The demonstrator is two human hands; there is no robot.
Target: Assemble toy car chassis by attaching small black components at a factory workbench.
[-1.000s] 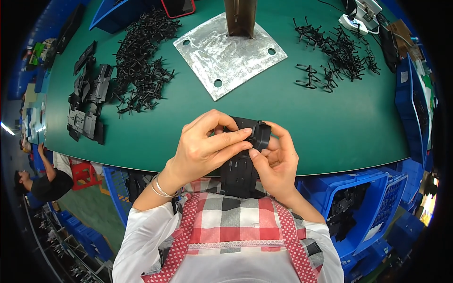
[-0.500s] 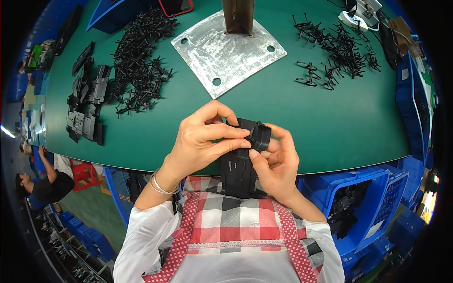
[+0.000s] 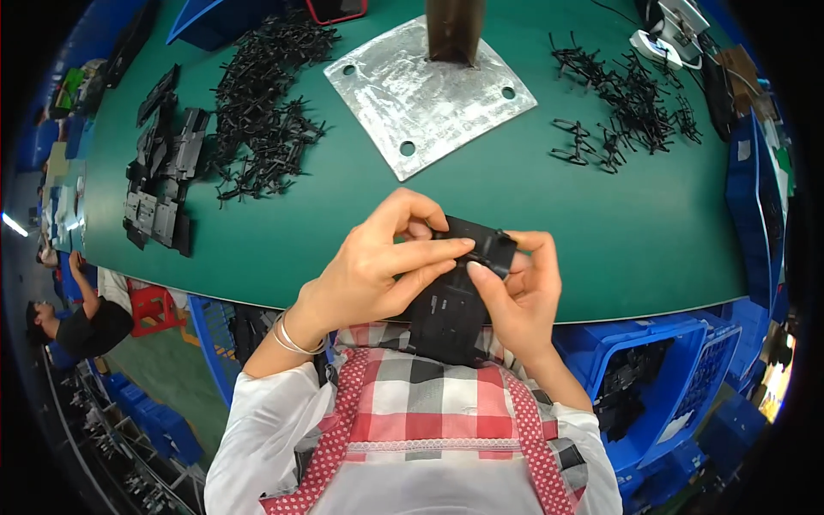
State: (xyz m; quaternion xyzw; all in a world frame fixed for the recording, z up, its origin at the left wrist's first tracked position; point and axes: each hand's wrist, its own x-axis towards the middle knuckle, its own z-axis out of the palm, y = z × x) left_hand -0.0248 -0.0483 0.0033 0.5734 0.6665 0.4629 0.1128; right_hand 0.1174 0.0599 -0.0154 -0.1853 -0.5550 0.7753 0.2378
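One co-worker (image 3: 73,319) shows small at my left rim, too distant for me to tell what that person's hand is doing. On the left of the green table (image 3: 669,232), flat black plates (image 3: 154,210) overlap, so I can't count them. Beyond, a blue bin (image 3: 206,24) is cut off at the far edge. Right of the plates, a heap of small branching black parts (image 3: 266,107) is too tangled to separate.

My left hand (image 3: 369,262) has its fingers drawn in, tips on the far end of a black part (image 3: 451,318); they hide anything small between them, so I can't tell whether it grips. That part slants at the near table edge, between both hands, its near end over the checked apron (image 3: 476,390). Beyond, a post (image 3: 453,34) on a metal plate (image 3: 429,103) runs out of view.

My right hand (image 3: 528,296) grips the part's right side, thumb on top, some fingers hidden behind. Near right, a blue crate (image 3: 588,342) holds dark pieces I can't make out.
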